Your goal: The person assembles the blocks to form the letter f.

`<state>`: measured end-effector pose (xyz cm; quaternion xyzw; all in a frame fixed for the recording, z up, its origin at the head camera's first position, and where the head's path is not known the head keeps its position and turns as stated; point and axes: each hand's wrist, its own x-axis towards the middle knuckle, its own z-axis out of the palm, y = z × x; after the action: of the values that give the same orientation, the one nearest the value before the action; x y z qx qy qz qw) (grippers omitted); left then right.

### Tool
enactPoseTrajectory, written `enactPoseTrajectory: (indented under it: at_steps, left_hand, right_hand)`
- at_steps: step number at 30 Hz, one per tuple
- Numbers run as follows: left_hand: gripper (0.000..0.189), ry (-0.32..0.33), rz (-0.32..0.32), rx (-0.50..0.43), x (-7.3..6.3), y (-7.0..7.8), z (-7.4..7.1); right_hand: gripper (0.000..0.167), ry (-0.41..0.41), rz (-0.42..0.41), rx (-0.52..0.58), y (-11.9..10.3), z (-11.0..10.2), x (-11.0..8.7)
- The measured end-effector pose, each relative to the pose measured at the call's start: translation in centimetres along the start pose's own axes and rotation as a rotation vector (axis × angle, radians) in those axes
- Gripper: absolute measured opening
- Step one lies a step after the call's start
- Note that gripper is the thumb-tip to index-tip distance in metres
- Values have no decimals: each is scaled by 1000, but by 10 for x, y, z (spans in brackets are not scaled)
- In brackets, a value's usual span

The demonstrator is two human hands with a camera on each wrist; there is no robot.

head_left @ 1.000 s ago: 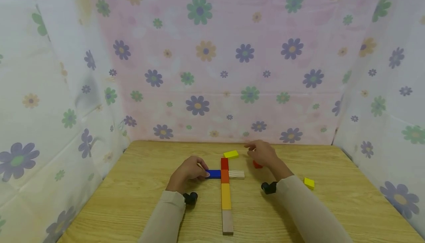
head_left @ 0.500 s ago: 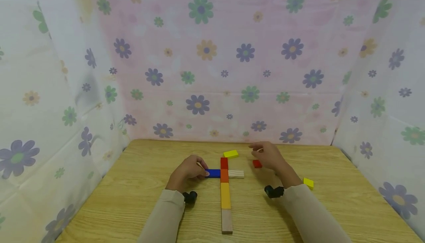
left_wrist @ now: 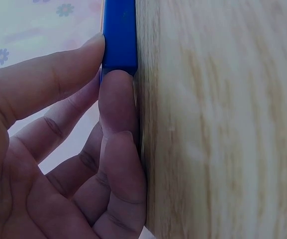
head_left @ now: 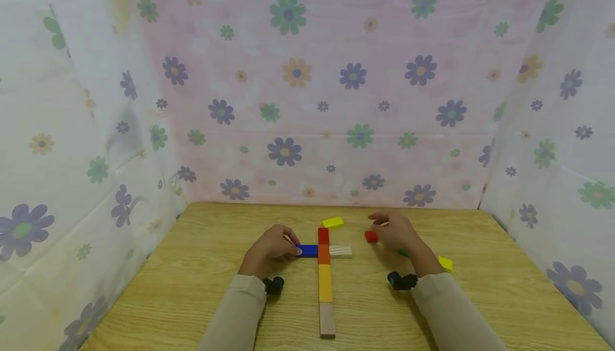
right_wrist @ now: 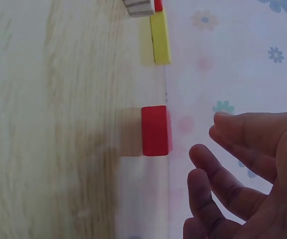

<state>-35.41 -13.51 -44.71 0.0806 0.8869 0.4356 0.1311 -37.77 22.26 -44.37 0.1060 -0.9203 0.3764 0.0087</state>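
Observation:
My left hand (head_left: pixel 274 247) pinches the outer end of a blue block (head_left: pixel 307 250), which lies flat as the left arm of a cross of blocks. In the left wrist view, the thumb lies along the blue block (left_wrist: pixel 120 35) and fingertips press at its end. Red (head_left: pixel 323 235), orange (head_left: pixel 324 254), amber (head_left: pixel 325 282) and bare wood (head_left: pixel 326 319) blocks form the upright line. A pale wood block (head_left: pixel 340 251) makes the right arm. My right hand (head_left: pixel 394 229) holds nothing, its fingers spread loosely above a loose red block (right_wrist: pixel 154 130).
A yellow block (head_left: pixel 332 223) lies behind the top of the cross, and another yellow block (head_left: pixel 445 263) sits right of my right wrist. A green piece (head_left: pixel 402 253) shows partly beneath that wrist. Flowered cloth (head_left: pixel 307 100) walls the table's back and sides.
My right hand has moved right and slightly toward me, uncovering more of the loose red block; the green piece has come into view. The left hand stays on the blue block.

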Motion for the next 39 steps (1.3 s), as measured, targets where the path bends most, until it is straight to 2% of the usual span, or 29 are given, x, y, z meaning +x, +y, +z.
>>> enactPoseTrajectory:
  at_steps: [8,19,27,39]
  left_hand:
    - [12,8,13,-4,0,2,-4]
    - [13,9,5,-16,-2,-1,1]
    - [13,12,12,-10,-1,0,2]
    - [13,10,8,-20,0,1,2]
  right_hand:
    - [38,-31,8,-6,-1,5,-2]
    - [39,-82,50,-35,1,13,-8]
    - [36,-46,50,-85,4,15,-10]
    - [38,-45,62,-107,5,16,-7]
